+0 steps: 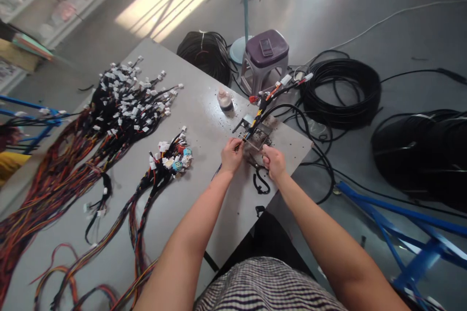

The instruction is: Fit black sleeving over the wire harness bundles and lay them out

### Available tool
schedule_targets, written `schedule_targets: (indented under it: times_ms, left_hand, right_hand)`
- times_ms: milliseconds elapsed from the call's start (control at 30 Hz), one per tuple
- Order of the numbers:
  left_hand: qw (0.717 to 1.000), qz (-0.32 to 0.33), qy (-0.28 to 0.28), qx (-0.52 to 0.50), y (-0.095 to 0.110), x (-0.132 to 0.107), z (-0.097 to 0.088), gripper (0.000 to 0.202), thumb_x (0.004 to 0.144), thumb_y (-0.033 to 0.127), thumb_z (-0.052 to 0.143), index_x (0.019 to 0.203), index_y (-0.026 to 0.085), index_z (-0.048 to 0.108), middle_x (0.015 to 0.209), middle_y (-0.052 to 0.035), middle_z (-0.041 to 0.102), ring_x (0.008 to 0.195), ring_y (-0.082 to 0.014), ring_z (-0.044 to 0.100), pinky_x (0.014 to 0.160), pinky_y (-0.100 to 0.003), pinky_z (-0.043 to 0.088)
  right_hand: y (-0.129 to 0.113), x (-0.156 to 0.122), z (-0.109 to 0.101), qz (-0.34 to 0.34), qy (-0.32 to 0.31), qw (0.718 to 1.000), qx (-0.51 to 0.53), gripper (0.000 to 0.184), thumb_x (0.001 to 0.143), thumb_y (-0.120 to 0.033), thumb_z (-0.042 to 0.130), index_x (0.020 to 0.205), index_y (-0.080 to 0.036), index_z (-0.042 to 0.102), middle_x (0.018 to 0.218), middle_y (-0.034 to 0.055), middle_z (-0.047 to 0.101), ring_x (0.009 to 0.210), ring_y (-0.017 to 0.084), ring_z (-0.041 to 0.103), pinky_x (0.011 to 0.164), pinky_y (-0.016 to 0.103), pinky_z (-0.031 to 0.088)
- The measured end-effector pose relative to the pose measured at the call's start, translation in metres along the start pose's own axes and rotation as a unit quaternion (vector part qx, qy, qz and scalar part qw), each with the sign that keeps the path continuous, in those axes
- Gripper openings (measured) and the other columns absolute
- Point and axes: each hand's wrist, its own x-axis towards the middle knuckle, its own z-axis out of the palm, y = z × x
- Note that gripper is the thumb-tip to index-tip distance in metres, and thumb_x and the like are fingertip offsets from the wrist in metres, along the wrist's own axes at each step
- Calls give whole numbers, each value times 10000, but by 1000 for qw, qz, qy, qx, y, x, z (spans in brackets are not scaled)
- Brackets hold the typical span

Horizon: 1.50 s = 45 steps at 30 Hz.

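My left hand [232, 155] is closed in a pinch on a wire harness [260, 112]. This harness runs up and to the right from my fingers, with yellow and orange wires, black wrapping and white connectors at its far end. My right hand [273, 161] is curled closed beside a small metal frame [257, 145]; what its fingers hold, if anything, is too small to make out. Dark bits lie scattered about the frame. A short bent black tube [262, 185] rests just below my right hand. Beyond my left hand stands a small bottle [225, 100] of dark liquid.
Bundled harnesses with white connectors [127, 97] cover the table's left side, and a smaller bundle [170, 158] lies nearer. Past the table [204, 121] are a purple-topped stool [268, 51] with a phone, coils of black tubing [339, 90], and a blue metal frame [412, 223].
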Motion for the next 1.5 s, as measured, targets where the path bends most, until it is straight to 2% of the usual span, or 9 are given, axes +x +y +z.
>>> schedule_targets:
  times_ms: [233, 400, 500, 600, 667, 767, 900, 1233, 1500]
  left_hand:
    - [999, -15, -20, 33, 9, -2, -5, 144, 887, 332, 589, 903, 215, 673, 945, -56, 645, 865, -170, 616, 798, -260, 468]
    - [998, -32, -20, -56, -1, -1, -4, 143, 871, 312, 599, 873, 196, 682, 873, -52, 666, 821, -166, 620, 763, -262, 470]
    - [990, -81, -22, -110, -4, 1, -2, 141, 843, 309, 622, 834, 185, 689, 827, -42, 689, 779, -161, 619, 736, -263, 466]
    - [979, -137, -17, -148, -2, 2, 0, 140, 798, 308, 654, 801, 176, 700, 792, -34, 703, 734, -154, 610, 700, -262, 457]
    - [969, -175, -6, -172, 1, 4, 1, 139, 755, 305, 682, 786, 171, 707, 774, -32, 706, 718, -154, 607, 684, -264, 455]
    - [951, -230, 5, -208, 3, 9, 1, 141, 683, 296, 722, 725, 163, 699, 720, -28, 693, 682, -148, 599, 670, -267, 460]
    - [927, -289, -28, -237, 2, 21, -8, 203, 593, 308, 780, 671, 158, 667, 651, -19, 662, 597, -129, 569, 602, -258, 455]
    - [737, -403, -381, -386, -10, 65, -31, 428, 545, 379, 859, 840, 126, 679, 891, -154, 721, 724, -224, 680, 642, -312, 512]
    - [770, -355, -414, -331, -12, 70, -32, 403, 623, 427, 797, 849, 99, 731, 624, -43, 581, 477, -61, 378, 426, -203, 259]
  right_hand:
    - [-39, 7, 46, 174, 35, 982, 56, 244, 925, -431, 471, 833, -210, 421, 481, -85, 371, 317, 52, 216, 313, 153, 105]
    - [-30, 10, 71, 113, 122, 979, 115, 167, 869, -323, 525, 864, -206, 406, 562, -94, 437, 328, 38, 256, 320, 156, 177]
    - [-40, 23, 33, 121, -40, 989, -68, 274, 775, -368, 654, 910, -184, 501, 596, -55, 531, 373, 78, 407, 341, 180, 252]
    - [-79, 60, -28, 44, -226, 899, -372, 282, 751, -410, 682, 826, -141, 641, 675, 39, 631, 528, 149, 557, 454, 230, 388]
    - [-109, 93, -49, -168, -179, 829, -502, 243, 781, -370, 649, 872, -152, 707, 851, 84, 681, 753, 197, 617, 641, 282, 466]
    - [-129, 134, -33, -360, -242, 666, -607, 251, 747, -252, 681, 981, -186, 739, 1049, 101, 679, 1029, 257, 583, 890, 360, 430]
    - [-120, 160, 14, -318, -408, 554, -653, 226, 718, -90, 629, 878, -182, 758, 978, 79, 701, 961, 227, 613, 861, 286, 435]
    - [-161, 248, -72, -240, -396, 705, -537, 332, 691, -400, 739, 941, -184, 767, 859, 14, 724, 774, 171, 657, 772, 289, 511]
    - [-175, 256, -80, -228, -403, 703, -540, 323, 736, -484, 707, 874, -200, 773, 874, 28, 722, 788, 183, 672, 824, 354, 547]
